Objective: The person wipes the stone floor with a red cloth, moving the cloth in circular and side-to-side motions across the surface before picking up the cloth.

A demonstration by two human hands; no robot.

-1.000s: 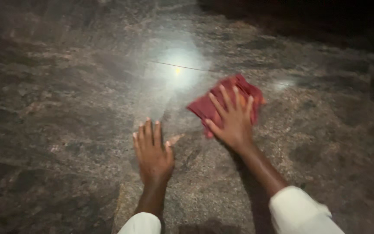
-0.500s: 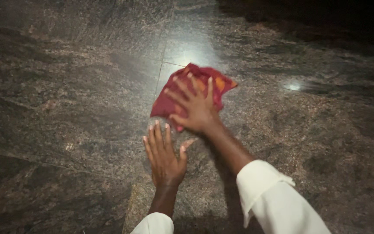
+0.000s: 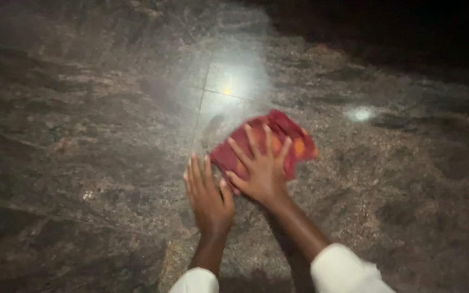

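you are looking down at a dark, polished stone floor [image 3: 82, 163] mottled in brown and grey, with a thin pale seam [image 3: 202, 108] running away from you between slabs. your right hand [image 3: 261, 168] lies flat with its fingers spread wide, pressing down on a crumpled red cloth [image 3: 294, 141] with orange patches; it is not gripping the cloth, only pinning it under the palm. the cloth sits on the floor just right of the seam, near the middle of the view, and pokes out beyond your fingertips on the far side and to the right. your left hand [image 3: 208, 198] rests open and flat on the bare stone just beside the right hand, fingers together and pointing away from you, holding nothing; its thumb looks close to or touching the right hand's edge. white sleeve cuffs [image 3: 343, 271] show at both wrists. a bright glare [image 3: 234, 81] reflects off the floor just beyond the cloth, with a smaller glint [image 3: 360, 114] to the right. the far right corner falls into deep shadow [image 3: 408, 32]. nothing lies on the floor around the cloth.
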